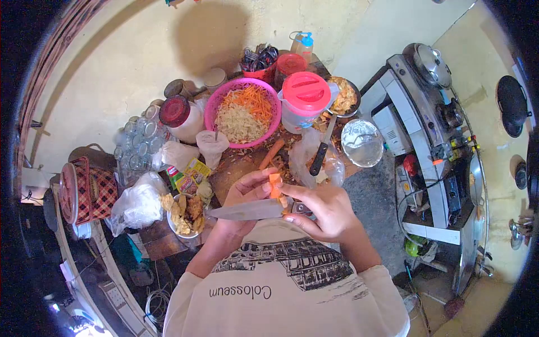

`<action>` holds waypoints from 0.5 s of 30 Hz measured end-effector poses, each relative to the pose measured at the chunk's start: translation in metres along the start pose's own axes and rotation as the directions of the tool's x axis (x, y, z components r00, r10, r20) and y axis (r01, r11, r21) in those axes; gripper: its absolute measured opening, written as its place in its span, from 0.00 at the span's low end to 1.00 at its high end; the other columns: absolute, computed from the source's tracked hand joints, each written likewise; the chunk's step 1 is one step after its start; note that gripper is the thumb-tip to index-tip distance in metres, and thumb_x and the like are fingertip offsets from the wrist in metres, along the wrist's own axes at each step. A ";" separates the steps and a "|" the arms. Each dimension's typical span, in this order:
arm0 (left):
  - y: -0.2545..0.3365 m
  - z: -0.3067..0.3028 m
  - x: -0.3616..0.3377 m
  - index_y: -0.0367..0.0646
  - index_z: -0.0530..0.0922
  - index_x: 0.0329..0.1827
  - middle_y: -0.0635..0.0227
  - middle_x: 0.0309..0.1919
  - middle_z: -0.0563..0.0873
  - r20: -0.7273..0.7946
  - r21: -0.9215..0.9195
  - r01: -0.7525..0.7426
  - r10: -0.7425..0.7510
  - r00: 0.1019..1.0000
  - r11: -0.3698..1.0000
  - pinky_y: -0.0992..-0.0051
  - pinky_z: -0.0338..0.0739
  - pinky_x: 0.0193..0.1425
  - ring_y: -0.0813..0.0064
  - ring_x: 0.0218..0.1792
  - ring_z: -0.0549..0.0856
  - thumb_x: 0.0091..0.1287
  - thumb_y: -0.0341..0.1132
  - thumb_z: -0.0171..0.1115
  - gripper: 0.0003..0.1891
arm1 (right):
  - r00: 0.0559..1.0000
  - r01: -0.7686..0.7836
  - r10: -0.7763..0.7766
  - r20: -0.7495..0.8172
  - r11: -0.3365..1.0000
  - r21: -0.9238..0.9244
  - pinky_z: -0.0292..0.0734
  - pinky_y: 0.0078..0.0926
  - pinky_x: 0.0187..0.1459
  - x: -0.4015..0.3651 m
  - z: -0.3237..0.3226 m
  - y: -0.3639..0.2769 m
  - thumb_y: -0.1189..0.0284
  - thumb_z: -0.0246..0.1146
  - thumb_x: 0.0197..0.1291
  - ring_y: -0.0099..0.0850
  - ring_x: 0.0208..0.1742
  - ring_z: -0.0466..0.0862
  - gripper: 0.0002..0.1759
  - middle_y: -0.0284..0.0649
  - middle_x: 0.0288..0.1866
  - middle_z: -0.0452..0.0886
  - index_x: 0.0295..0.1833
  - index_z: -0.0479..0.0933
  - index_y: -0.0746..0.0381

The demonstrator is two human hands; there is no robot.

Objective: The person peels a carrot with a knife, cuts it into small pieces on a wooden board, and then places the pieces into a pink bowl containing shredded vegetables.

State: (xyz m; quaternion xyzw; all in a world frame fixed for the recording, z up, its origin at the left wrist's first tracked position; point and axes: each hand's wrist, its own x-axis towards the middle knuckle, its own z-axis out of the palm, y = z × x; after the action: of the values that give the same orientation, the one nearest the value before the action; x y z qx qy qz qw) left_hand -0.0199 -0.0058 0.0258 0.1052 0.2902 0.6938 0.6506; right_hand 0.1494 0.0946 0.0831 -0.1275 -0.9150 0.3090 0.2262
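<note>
In the head view, my left hand point(250, 192) is closed around a short piece of peeled carrot point(275, 184), held close to my chest. My right hand point(322, 210) grips a knife point(246, 212) whose wide blade points left, just below the carrot. The fingertips of this hand also reach the carrot; the knife's handle is mostly hidden by them. Beyond my hands, a longer carrot point(272, 153) lies on the wooden table point(238, 175). A pink basin point(210, 112) there holds shredded orange carrot point(254, 104) and a pale shredded vegetable point(240, 122).
A second knife point(320, 157) with a black handle lies on a clear plastic bag point(303, 163). A pink-lidded pitcher point(306, 92), a metal bowl point(362, 143) and a bowl of fried food point(186, 216) surround the work area. At right stands a stove point(418, 84).
</note>
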 end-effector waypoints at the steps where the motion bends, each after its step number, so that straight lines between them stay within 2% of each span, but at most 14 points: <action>1: 0.000 0.001 0.000 0.39 0.75 0.56 0.64 0.47 0.82 -0.022 0.006 -0.003 0.003 1.000 1.000 0.74 0.80 0.50 0.74 0.45 0.83 0.62 0.27 0.61 0.18 | 1.000 0.010 -0.010 -0.005 1.000 -0.004 0.71 0.35 0.23 0.001 0.000 -0.001 0.61 0.66 0.53 0.38 0.22 0.80 0.26 0.38 0.24 0.79 0.57 0.71 0.57; 9: -0.001 0.001 -0.001 0.39 0.74 0.55 0.61 0.46 0.83 -0.083 0.042 -0.019 0.022 0.996 0.999 0.72 0.81 0.47 0.71 0.45 0.83 0.61 0.27 0.62 0.18 | 0.997 0.064 -0.064 -0.036 0.998 -0.001 0.72 0.33 0.23 0.003 0.005 0.002 0.64 0.67 0.52 0.37 0.23 0.80 0.24 0.38 0.27 0.80 0.54 0.73 0.58; 15: 0.001 -0.002 -0.002 0.39 0.75 0.55 0.65 0.45 0.83 -0.015 0.079 -0.049 0.051 0.999 0.996 0.75 0.80 0.49 0.75 0.44 0.83 0.62 0.28 0.62 0.17 | 0.999 0.043 -0.043 -0.021 0.999 0.006 0.72 0.34 0.23 0.001 0.007 0.003 0.64 0.66 0.52 0.37 0.24 0.81 0.22 0.38 0.27 0.80 0.53 0.74 0.57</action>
State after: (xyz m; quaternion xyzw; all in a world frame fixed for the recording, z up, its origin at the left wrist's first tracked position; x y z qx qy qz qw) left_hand -0.0212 -0.0087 0.0250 0.1321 0.3198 0.6989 0.6260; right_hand 0.1451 0.0937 0.0764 -0.1104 -0.9140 0.3056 0.2429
